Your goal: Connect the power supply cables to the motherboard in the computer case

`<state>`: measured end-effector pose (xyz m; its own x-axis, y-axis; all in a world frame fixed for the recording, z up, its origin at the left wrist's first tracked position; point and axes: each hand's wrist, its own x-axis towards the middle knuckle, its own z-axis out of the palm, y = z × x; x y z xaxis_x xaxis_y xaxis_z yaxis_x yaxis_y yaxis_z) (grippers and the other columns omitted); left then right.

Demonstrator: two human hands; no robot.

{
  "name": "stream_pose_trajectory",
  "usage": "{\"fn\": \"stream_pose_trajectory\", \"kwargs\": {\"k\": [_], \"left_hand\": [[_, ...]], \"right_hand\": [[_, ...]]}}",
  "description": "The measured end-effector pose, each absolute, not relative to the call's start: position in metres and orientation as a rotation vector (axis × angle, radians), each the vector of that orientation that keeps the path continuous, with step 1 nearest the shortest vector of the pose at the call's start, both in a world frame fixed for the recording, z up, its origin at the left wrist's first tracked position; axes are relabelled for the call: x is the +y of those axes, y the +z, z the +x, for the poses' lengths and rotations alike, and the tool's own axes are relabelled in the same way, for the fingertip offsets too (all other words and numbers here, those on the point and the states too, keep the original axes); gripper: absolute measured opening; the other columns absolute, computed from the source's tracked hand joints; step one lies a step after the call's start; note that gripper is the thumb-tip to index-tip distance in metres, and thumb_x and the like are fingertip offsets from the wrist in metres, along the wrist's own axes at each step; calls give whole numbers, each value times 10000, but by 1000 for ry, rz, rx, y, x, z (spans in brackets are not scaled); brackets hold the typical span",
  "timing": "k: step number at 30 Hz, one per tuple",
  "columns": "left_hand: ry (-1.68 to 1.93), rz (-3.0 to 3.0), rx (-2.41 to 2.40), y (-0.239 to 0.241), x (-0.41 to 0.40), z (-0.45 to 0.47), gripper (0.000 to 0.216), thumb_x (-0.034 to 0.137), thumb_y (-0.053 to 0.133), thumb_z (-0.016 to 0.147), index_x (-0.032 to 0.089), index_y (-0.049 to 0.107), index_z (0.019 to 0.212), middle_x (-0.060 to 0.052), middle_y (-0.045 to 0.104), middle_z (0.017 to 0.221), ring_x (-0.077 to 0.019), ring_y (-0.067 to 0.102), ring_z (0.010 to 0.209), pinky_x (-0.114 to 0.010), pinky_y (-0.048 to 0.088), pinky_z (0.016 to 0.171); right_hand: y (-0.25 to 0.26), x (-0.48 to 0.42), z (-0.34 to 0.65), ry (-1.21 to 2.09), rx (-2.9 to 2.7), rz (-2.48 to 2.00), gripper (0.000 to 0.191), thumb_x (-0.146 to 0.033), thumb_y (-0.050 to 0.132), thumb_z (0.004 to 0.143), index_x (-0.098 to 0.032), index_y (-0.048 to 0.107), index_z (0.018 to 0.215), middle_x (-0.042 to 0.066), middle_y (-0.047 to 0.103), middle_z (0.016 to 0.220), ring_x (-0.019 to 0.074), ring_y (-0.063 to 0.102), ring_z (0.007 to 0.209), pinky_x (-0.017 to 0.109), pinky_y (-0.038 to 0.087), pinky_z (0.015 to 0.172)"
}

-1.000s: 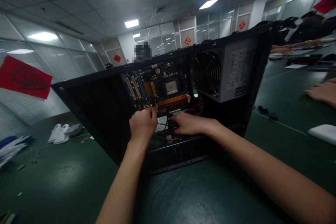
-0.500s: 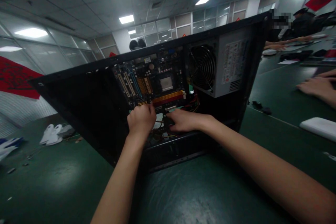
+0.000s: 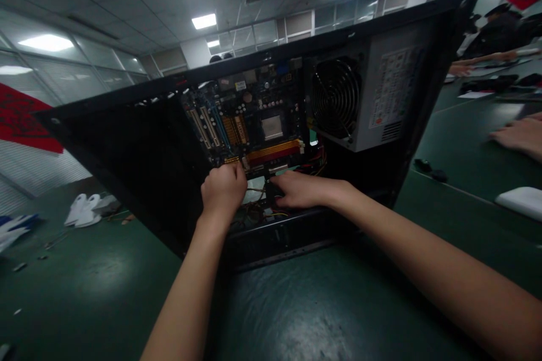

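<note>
A black computer case (image 3: 114,141) stands on the table with its open side facing me, tilted. Inside it are a motherboard (image 3: 254,107) and a grey power supply (image 3: 387,90) with a round fan grille (image 3: 339,96). My left hand (image 3: 223,187) is closed in a fist at the motherboard's lower left edge; whatever it grips is hidden. Lower in the case, my right hand (image 3: 298,189) pinches a dark piece (image 3: 271,190) between thumb and fingers, its kind unclear. Thin cables (image 3: 271,212) lie below the hands, above the case's near rim.
On the green table (image 3: 97,287), white objects (image 3: 82,210) and small loose parts lie left. At the right are dark small pieces (image 3: 429,170), a white object (image 3: 520,206) and another person's hand (image 3: 519,135). More people sit farther back.
The case looks larger and its upper right corner sits higher and farther right. Both my hands keep nearly the same places inside it, the left still in a fist.
</note>
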<state>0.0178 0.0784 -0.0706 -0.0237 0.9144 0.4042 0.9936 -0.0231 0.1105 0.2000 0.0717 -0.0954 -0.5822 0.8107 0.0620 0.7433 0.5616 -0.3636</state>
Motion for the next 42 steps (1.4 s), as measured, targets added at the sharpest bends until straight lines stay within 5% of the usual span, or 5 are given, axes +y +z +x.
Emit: {"fn": "stream_pose_trajectory", "kwargs": {"k": [7, 21, 26, 31, 42], "left_hand": [[-585, -2133, -2047, -72, 77, 9, 467, 556, 407, 903, 252, 734, 769, -117, 736, 845, -329, 697, 866, -366, 477, 665], [-541, -2071, -2011, -72, 74, 10, 414, 487, 419, 911, 255, 762, 903, -140, 736, 896, -346, 696, 874, -407, 515, 709], [-621, -2239, -1976, -75, 74, 8, 418, 478, 429, 927, 240, 764, 852, -123, 747, 871, -301, 697, 857, -341, 483, 679], [-860, -2735, -1562, -85, 74, 11, 315, 352, 480, 942, 222, 749, 1042, -71, 769, 973, -217, 701, 897, -274, 473, 719], [-919, -2944, -1382, -90, 72, 12, 352, 383, 484, 957, 231, 739, 1146, -70, 732, 1184, -242, 665, 1119, -312, 469, 910]], "right_hand": [[-97, 73, 200, 429, -2570, -1320, 299, -222, 597, 827, -74, 653, 1080, 183, 683, 1089, 273, 663, 962, 309, 489, 800], [-95, 72, 202, 583, -2408, -1226, 360, -152, 608, 784, -117, 666, 1137, 122, 696, 1151, 234, 657, 1010, 274, 488, 843], [-96, 86, 209, 681, -2159, -1239, 285, -226, 694, 747, -109, 689, 1007, 75, 722, 976, 209, 654, 887, 279, 492, 760], [-91, 89, 209, 991, -1879, -1018, 381, -339, 734, 727, -116, 662, 1027, 60, 712, 998, 176, 643, 874, 307, 507, 806], [-87, 85, 204, 1031, -1634, -1009, 346, -312, 779, 653, -137, 670, 931, 68, 735, 1011, 213, 669, 965, 356, 517, 900]]}}
